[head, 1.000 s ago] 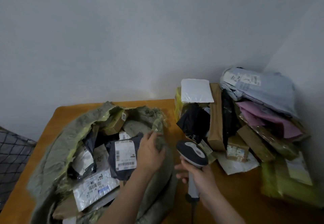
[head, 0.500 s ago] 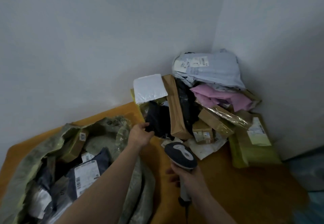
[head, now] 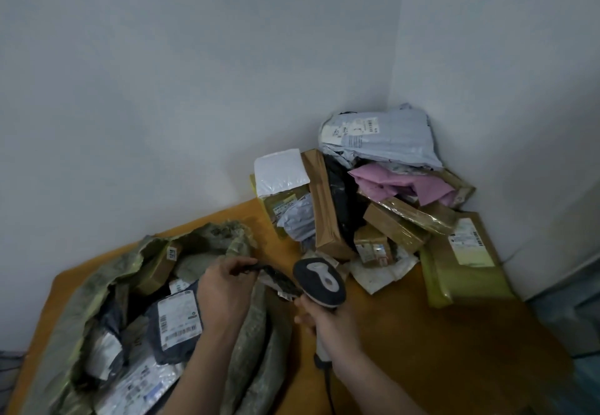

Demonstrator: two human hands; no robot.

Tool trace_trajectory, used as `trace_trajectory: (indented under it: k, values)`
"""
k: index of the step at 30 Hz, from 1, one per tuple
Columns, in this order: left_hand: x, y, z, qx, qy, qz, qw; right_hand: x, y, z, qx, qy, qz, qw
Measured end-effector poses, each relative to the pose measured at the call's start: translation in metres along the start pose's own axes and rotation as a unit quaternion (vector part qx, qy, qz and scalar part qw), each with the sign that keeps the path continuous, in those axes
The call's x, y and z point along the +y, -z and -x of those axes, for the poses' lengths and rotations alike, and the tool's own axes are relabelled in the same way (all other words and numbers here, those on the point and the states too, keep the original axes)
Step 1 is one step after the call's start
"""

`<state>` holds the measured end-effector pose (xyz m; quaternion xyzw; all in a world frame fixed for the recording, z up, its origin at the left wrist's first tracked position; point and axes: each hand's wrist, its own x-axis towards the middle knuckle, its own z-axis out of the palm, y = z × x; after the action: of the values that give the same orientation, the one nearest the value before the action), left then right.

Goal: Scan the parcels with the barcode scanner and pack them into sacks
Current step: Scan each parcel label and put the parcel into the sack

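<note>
Black parcel (head: 280,280) pinched in left hand (head: 224,288) beside scanner (head: 319,282).

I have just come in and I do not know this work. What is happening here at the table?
A person is scanning parcels and packing them. The right hand grips a barcode scanner. The left hand holds a small dark parcel close to the scanner's head, over the edge of an open green sack. The sack lies on the orange table with several labelled parcels in it. A pile of parcels sits in the corner.
</note>
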<state>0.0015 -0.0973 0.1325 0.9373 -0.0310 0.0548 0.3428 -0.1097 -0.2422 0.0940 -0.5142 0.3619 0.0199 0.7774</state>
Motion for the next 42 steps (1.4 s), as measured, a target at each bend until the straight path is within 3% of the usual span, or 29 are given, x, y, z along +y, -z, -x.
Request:
trace_trajectory:
  k: [4,9,13,16,22,31,39,42]
  values:
    - [-0.007,0.029,0.010,0.046,-0.049,-0.002,0.998,0.008,-0.009,0.010,0.024,0.058,-0.023,0.998]
    - [-0.008,0.054,0.033,0.058,0.041,0.148,0.986,0.007,-0.020,0.020,0.004,0.075,-0.034,0.997]
    - [-0.010,0.068,0.044,0.068,0.128,0.280,0.949,0.005,-0.026,0.027,-0.020,0.073,-0.021,0.997]
    - [-0.014,0.070,0.051,0.057,0.186,0.397,0.897,0.004,-0.028,0.031,-0.024,0.069,-0.028,0.997]
    - [-0.017,0.068,0.065,0.048,0.197,0.490,0.848,-0.002,-0.030,0.042,-0.054,0.052,-0.101,0.992]
    - [-0.025,0.078,0.079,-0.069,0.119,0.392,0.909,-0.018,-0.029,0.044,-0.008,0.103,-0.052,0.993]
    - [-0.023,0.095,0.070,-0.188,0.007,0.363,0.913,-0.022,-0.028,0.043,0.002,0.151,0.015,0.988]
    - [-0.027,0.097,0.067,-0.237,0.006,0.336,0.912,-0.026,-0.029,0.044,-0.005,0.181,0.056,0.982]
